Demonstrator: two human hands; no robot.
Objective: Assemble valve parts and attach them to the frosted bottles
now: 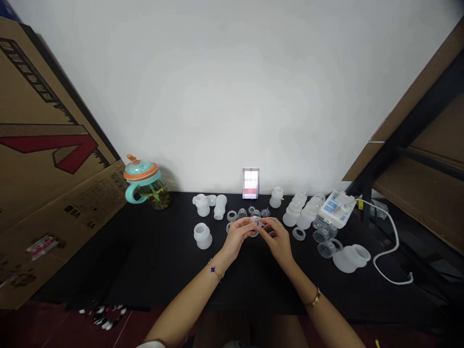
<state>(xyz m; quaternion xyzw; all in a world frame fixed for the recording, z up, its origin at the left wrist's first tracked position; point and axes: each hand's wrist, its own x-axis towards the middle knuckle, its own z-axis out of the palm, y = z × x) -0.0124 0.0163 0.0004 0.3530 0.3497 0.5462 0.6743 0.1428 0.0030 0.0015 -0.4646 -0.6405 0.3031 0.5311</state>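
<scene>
My left hand [239, 235] and my right hand [276, 236] meet over the middle of the black table [166, 261]. Both pinch one small clear plastic part [254, 223] between their fingertips, just above the tabletop. Small clear caps and rings [242, 213] lie right behind the hands. White translucent bottle pieces [202, 235] stand to the left of my left hand. A flat ring [299, 234] lies just right of my right hand.
A teal and orange lidded cup [145, 186] stands at the back left. Cardboard boxes [39, 159] lean along the left. At the right are several translucent bottles [302, 210], a white device [338, 208] with a white cable [391, 251], and a wooden shelf [416, 145].
</scene>
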